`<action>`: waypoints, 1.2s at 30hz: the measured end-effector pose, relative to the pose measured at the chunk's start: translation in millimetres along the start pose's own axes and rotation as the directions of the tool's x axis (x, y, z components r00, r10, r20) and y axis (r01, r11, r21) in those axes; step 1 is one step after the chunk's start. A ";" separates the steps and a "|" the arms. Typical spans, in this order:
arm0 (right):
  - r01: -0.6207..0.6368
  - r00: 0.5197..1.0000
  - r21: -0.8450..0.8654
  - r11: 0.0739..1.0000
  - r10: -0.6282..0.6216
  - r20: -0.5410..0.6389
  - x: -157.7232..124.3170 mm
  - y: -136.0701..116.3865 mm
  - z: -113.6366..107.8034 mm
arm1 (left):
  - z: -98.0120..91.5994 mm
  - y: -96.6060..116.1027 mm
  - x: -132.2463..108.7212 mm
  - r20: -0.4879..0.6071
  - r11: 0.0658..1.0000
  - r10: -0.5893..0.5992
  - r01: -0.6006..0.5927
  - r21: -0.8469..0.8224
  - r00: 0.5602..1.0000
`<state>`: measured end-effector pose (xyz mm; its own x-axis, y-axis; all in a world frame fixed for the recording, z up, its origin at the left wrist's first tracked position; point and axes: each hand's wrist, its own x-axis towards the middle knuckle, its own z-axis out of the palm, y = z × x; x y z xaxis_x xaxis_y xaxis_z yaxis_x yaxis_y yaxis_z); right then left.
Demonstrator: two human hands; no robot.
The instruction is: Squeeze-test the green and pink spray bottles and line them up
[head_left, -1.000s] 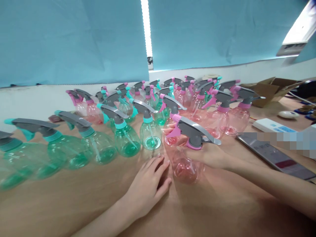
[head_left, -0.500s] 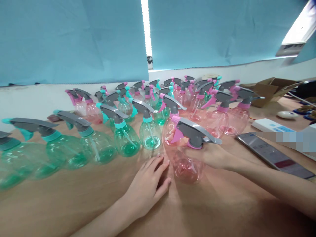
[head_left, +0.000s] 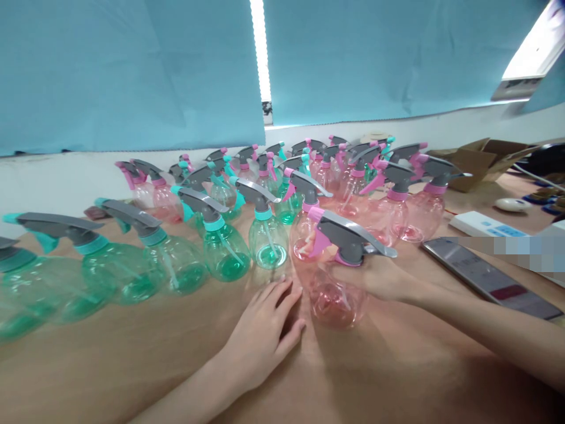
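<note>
My right hand [head_left: 382,277] is wrapped round the neck of a pink spray bottle [head_left: 338,294] with a grey and pink trigger head [head_left: 348,235]. The bottle stands upright on the wooden table [head_left: 132,359], nearest to me. My left hand [head_left: 265,333] lies flat on the table just left of that bottle, fingers stretched out and holding nothing. Right behind it stands a green spray bottle [head_left: 267,235] with a grey and teal head.
Several green spray bottles [head_left: 176,259] run in a row to the left, and several pink ones [head_left: 410,206] crowd the back and right. A phone [head_left: 485,277], a white box [head_left: 485,225] and an open cardboard box [head_left: 481,159] lie on the right.
The pink bottle in my right hand has shifted slightly and my fingers have drawn off its trigger. My left hand has stayed where it was.
</note>
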<state>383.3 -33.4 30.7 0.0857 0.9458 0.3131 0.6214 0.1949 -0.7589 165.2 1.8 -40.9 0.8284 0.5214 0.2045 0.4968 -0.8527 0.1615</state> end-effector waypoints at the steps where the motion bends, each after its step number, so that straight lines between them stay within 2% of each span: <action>1: -0.014 1.000 0.021 1.000 0.014 0.005 0.4 -0.1 0.8 | 0.0 0.1 0.1 0.000 1.000 0.001 -0.001 -0.001 1.000; 4: -0.008 1.000 0.077 0.997 0.007 0.015 1.5 2.5 4.1 | -0.1 0.1 0.5 -0.002 1.000 0.002 -0.002 -0.006 1.000; 15: 0.124 0.985 0.258 0.958 -0.151 0.088 4.3 1.8 6.4 | 0.5 -0.3 1.8 0.003 1.000 0.010 -0.010 -0.010 1.000; 22: 0.032 0.997 0.157 0.987 -0.042 0.065 1.9 2.1 6.3 | 0.2 -0.3 0.5 0.011 1.000 0.005 -0.005 -0.009 1.000; 36: 0.002 0.998 0.143 0.990 -0.011 0.065 1.3 1.2 6.8 | 0.0 0.6 0.4 0.006 1.000 0.005 -0.005 -0.024 1.000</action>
<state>378.9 -30.2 26.3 0.0281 0.9584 0.2841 0.5035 0.2320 -0.8323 165.9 1.5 -40.7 0.8323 0.5170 0.1999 0.4864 -0.8542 0.1840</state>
